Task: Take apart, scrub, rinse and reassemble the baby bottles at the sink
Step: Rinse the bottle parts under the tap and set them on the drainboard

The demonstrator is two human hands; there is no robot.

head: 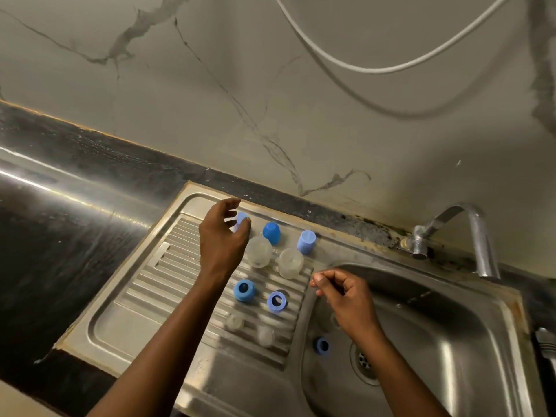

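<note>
My left hand (224,233) curled finger and thumb round the far-left cap (240,219) on the drainboard (120,320), beside two more caps (271,233), with two upturned bottles (259,251), two rings (244,290) and two teats (235,322) nearer me. My right hand (343,296) hung curled, thumb on forefinger, over the sink (451,341) rim; a third ring (322,344) lay in the basin.

- Your left hand (224,236) covers most of a pale blue cap (240,218); you cannot tell whether the fingers grip it.
- Your right hand (343,293) curls its fingers; whether they pinch anything is unclear.
- A small clear piece (234,322) and a second clear piece (266,337) are too blurred to identify.
- The sink (436,326) runs off the bottom edge.
</note>
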